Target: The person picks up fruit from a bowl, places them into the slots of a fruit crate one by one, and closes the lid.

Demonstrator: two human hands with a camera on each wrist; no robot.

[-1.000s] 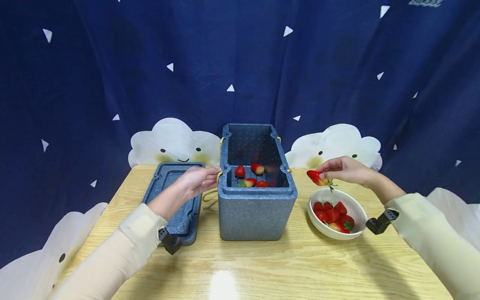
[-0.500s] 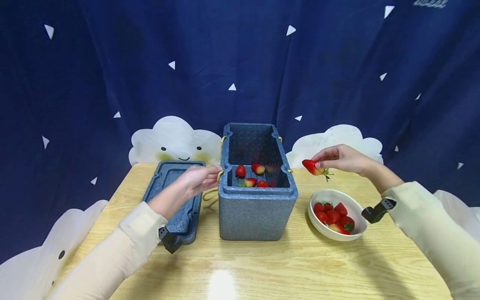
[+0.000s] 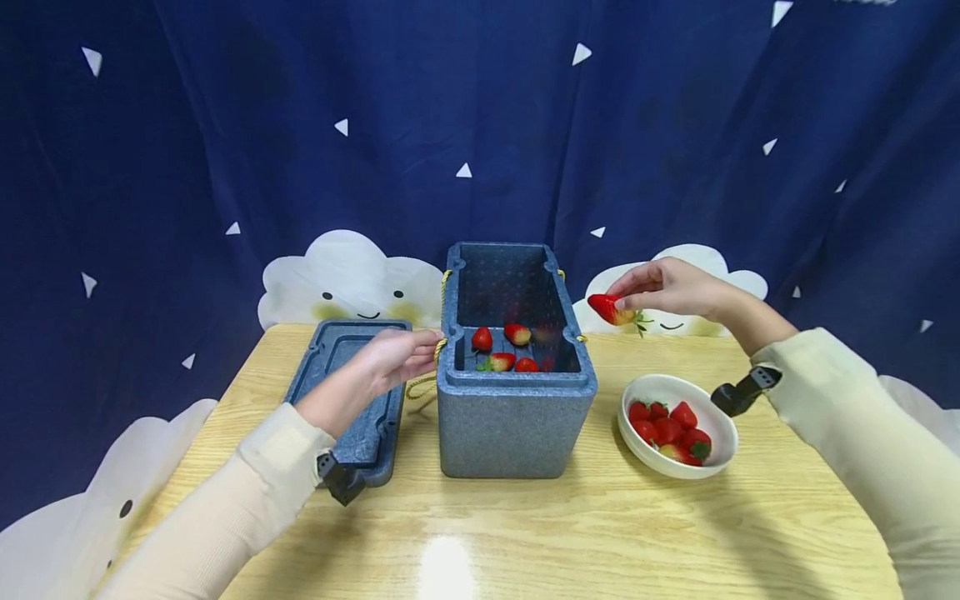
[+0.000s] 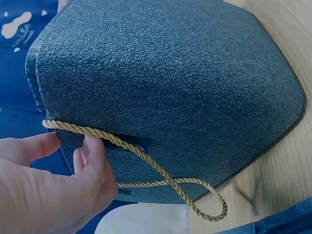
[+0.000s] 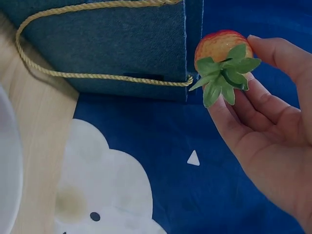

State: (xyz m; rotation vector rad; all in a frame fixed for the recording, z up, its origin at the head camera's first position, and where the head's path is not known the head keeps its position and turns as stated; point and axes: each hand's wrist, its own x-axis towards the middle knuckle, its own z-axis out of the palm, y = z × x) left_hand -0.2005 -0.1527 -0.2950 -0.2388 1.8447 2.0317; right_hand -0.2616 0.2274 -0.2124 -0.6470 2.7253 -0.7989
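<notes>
Tabletop [image 3: 540, 542], pale wood-grain, glossy: one grey-blue box [image 3: 510, 433], centre; one lid [image 3: 367, 429], flat, to its left; one white bowl [image 3: 675, 468], right.

From where I stood I counted two hands, one left hand [image 3: 393, 357] and one right hand [image 3: 675, 287], with two sleeves [image 3: 847, 425] and two black wrist cameras [image 3: 746, 390], at one table [image 3: 570, 542]. There was one box [image 3: 510, 433] with two yellow cords [image 5: 102, 76], one lid [image 3: 333, 354] and one bowl [image 3: 717, 433]; I made out one strawberry [image 3: 602, 308] in the fingers, four in the box and at least seven in the bowl, where the heap hid an exact number. Behind it all hung one curtain [image 3: 510, 92], with four white clouds [image 3: 352, 275] in sight and more than ten white triangles [image 3: 581, 54].
</notes>
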